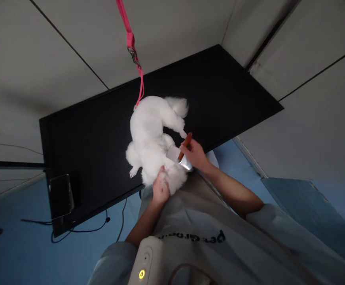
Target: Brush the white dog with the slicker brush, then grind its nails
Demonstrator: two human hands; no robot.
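A white fluffy dog (148,122) is on the black grooming table (220,87), its head end toward my body and its tail on the far right. My right hand (195,155) is closed round the brown handle of a slicker brush (173,153), whose flat pale head is against the fur near the dog's head. My left hand (160,189) is closed on the fur of the dog's head, close to my apron; exactly which part it grips is hidden in the hair.
A pink leash (127,37) with a metal clip hangs from above to the dog's back. A phone-like dark device (61,196) lies at the table's left end, near dangling black cables (92,229). A white device with a yellow light (147,259) is in front of my chest.
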